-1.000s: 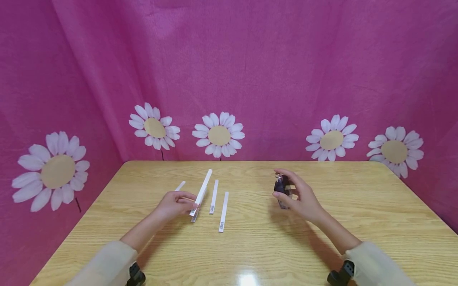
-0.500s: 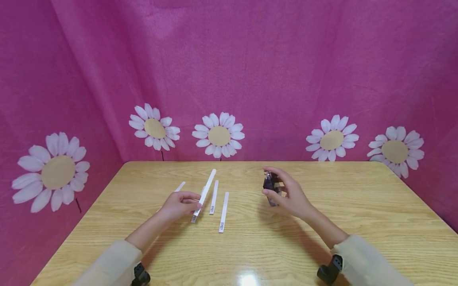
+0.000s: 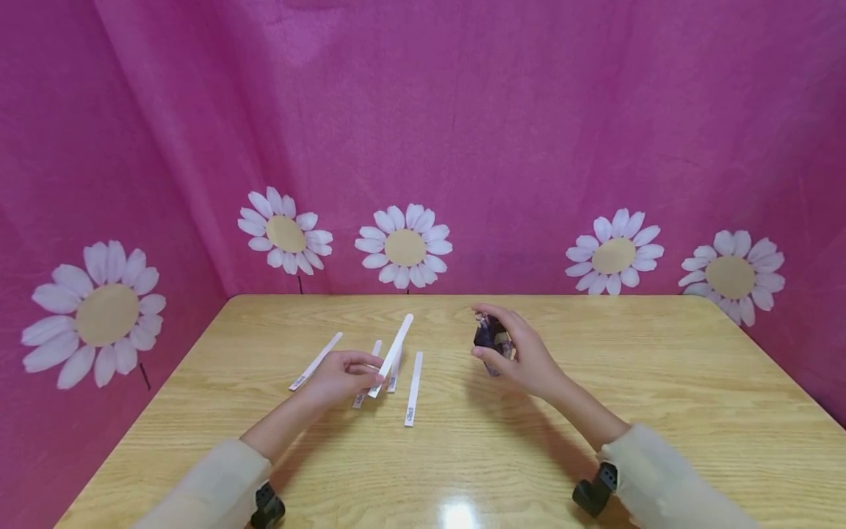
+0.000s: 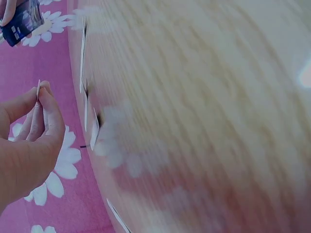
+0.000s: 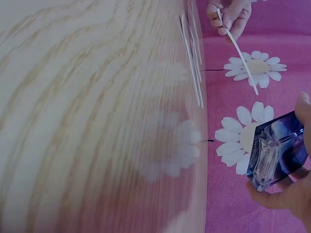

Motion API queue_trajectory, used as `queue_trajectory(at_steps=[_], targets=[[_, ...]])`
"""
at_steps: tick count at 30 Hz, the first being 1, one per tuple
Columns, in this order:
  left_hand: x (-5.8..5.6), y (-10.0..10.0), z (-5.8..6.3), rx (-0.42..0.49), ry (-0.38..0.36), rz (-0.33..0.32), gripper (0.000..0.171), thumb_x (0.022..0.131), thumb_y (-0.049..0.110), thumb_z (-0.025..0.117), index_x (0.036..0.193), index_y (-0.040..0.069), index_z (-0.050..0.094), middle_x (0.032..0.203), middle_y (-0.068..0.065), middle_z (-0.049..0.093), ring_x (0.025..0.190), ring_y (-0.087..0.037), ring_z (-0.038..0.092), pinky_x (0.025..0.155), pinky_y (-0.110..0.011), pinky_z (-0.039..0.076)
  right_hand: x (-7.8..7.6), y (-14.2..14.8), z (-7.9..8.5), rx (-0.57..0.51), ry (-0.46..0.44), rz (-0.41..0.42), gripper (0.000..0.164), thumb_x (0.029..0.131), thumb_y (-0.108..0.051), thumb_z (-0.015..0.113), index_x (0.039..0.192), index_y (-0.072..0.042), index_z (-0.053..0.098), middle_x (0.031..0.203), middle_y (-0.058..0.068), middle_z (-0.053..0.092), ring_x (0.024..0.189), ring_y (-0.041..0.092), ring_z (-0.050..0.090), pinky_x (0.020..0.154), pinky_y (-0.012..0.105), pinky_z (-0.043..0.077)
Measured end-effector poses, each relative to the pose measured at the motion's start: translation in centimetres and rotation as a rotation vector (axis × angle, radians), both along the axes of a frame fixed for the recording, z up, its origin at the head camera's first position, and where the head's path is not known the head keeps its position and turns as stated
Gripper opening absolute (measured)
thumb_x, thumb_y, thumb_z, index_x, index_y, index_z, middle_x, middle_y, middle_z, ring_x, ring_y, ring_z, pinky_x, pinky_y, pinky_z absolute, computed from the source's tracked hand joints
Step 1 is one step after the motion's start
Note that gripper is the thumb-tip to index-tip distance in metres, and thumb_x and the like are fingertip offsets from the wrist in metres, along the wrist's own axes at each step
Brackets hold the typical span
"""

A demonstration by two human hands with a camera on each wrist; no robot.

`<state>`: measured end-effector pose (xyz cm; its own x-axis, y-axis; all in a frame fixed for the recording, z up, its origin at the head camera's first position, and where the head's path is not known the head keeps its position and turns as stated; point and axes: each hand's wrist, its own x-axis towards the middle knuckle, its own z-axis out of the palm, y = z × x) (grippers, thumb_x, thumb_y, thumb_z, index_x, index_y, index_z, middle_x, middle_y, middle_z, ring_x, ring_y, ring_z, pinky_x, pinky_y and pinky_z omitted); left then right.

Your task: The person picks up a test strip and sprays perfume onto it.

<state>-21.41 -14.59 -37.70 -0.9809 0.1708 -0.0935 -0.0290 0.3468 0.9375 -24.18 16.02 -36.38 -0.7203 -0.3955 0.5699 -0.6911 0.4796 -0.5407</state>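
My left hand (image 3: 340, 382) pinches a white paper test strip (image 3: 396, 349) near its printed end, between thumb and fingers. The strip slants up and away, raised over the table. To the right, my right hand (image 3: 529, 360) grips a dark glass perfume bottle (image 3: 490, 334), index finger over its top, thumb on the near side. In the right wrist view the bottle (image 5: 277, 150) shows a thick clear glass base and blue-violet body, lifted off the table. A gap separates the bottle from the held strip. Several similar strips lie about the left hand, one (image 3: 413, 389) to its right and another (image 3: 316, 360) to its left.
The wooden table (image 3: 463, 448) spans the lower view. A pink cloth (image 3: 502, 147) with daisies hangs behind it and along the sides. Each sleeve carries a black wrist device, one on the left (image 3: 267, 505) and one on the right (image 3: 595, 491).
The left hand and its strip have shifted right, uncovering more of the leftmost strip. The right hand has brought the bottle leftward, narrowing the gap between bottle and strip.
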Motion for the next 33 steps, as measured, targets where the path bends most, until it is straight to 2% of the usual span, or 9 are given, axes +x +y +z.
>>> queue_trajectory(at_steps=[4, 11, 18, 26, 33], targets=[[0.2, 0.4, 0.3, -0.014, 0.017, -0.026, 0.031, 0.086, 0.007, 0.068, 0.113, -0.007, 0.064, 0.094, -0.018, 0.075, 0.072, -0.003, 0.067, 0.069, -0.024, 0.056, 0.0, -0.3, 0.2, 0.002, 0.011, -0.007, 0.06, 0.083, -0.011, 0.074, 0.137, -0.01, 0.048, 0.133, 0.014, 0.056, 0.121, 0.025, 0.053, 0.092, 0.046, 0.051], [0.3, 0.7, 0.5, 0.025, 0.026, -0.067, 0.03, 0.086, 0.004, 0.066, 0.112, -0.011, 0.062, 0.093, -0.02, 0.074, 0.069, -0.004, 0.068, 0.068, -0.027, 0.058, -0.2, -0.7, 0.5, -0.011, 0.027, -0.037, 0.059, 0.081, -0.013, 0.076, 0.134, -0.011, 0.05, 0.133, 0.013, 0.057, 0.125, 0.03, 0.052, 0.1, 0.05, 0.047], [0.7, 1.1, 0.6, 0.016, 0.03, -0.076, 0.03, 0.086, 0.005, 0.067, 0.111, -0.01, 0.062, 0.092, -0.018, 0.074, 0.068, -0.002, 0.066, 0.07, -0.029, 0.059, 0.1, -1.4, 0.7, -0.001, 0.058, -0.104, 0.054, 0.08, -0.019, 0.078, 0.128, -0.013, 0.056, 0.126, 0.01, 0.063, 0.117, 0.029, 0.057, 0.094, 0.048, 0.05], [1.0, 1.4, 0.9, 0.038, 0.03, -0.089, 0.029, 0.086, 0.003, 0.067, 0.111, -0.011, 0.062, 0.092, -0.018, 0.075, 0.072, -0.003, 0.067, 0.071, -0.026, 0.059, 0.4, -2.0, 0.7, 0.019, 0.07, -0.126, 0.049, 0.08, -0.022, 0.078, 0.124, -0.017, 0.057, 0.117, 0.01, 0.064, 0.108, 0.027, 0.06, 0.086, 0.045, 0.052], [1.0, 1.4, 1.0, 0.039, 0.03, -0.088, 0.029, 0.085, 0.003, 0.067, 0.11, -0.01, 0.062, 0.092, -0.018, 0.075, 0.072, -0.004, 0.067, 0.071, -0.026, 0.059, 0.7, -2.0, 1.0, 0.011, 0.056, -0.117, 0.055, 0.08, -0.023, 0.079, 0.129, -0.018, 0.056, 0.123, 0.009, 0.063, 0.113, 0.026, 0.059, 0.088, 0.046, 0.053]])
